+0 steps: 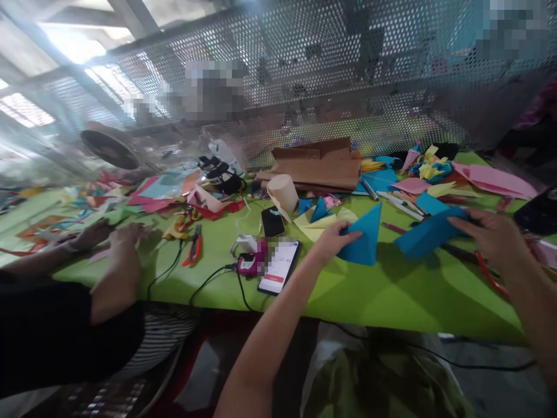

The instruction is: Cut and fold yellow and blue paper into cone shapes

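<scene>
My left hand (333, 239) pinches a folded blue paper piece (364, 237) with a pointed upper corner, held just above the green tabletop (369, 302). In my right hand (494, 232) is a second blue paper piece (429, 233), longer and bent, gripped at its right end between thumb and fingers. The two papers are apart. Behind my left hand lie yellow paper pieces (319, 223) and a small folded blue paper shape (321, 210). Red-handled scissors (489, 276) lie under my right wrist, partly hidden by it.
A phone (279, 267), a magenta device with cables (252, 261), orange pliers (194, 247) and a paper roll (282, 194) stand left of my hands. Brown cardboard (315, 168) and pens (400, 204) lie behind. At left, a co-worker's hands (126, 232) rest on the table.
</scene>
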A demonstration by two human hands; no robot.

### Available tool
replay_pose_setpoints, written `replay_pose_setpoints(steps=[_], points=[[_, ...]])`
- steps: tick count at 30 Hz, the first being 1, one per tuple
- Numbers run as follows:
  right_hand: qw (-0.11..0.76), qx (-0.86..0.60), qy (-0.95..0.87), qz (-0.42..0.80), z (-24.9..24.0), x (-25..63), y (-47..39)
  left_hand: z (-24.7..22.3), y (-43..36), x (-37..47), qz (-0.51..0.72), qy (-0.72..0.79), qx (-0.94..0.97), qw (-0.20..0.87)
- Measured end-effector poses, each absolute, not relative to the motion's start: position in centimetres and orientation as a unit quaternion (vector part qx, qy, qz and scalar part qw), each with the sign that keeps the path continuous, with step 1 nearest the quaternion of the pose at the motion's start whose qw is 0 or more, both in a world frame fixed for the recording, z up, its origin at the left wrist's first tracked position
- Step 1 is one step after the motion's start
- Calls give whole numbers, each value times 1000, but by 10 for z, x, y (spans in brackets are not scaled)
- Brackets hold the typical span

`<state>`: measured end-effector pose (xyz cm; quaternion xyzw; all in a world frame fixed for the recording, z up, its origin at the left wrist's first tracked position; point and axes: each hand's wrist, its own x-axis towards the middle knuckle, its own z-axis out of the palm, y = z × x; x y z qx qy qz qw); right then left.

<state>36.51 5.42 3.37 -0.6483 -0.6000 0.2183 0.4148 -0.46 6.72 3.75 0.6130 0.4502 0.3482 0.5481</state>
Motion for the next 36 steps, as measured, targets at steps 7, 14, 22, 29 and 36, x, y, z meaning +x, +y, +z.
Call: replay_pose_setpoints(steps=[7,14,22,29,36], points=[[374,-650,-661,36,60,373,80,38,89,26,415,439,515,609],[378,-498,-612,484,72,265,66,27,101,48,439,415,551,576],[427,-563,-584,400,47,269,61,28,63,39,351,439,693,452],[457,-551,-553,427,43,266,43,28,25,38,318,420,756,388],[458,-537,-534,465,21,264,12,25,-7,28,361,369,612,599]])
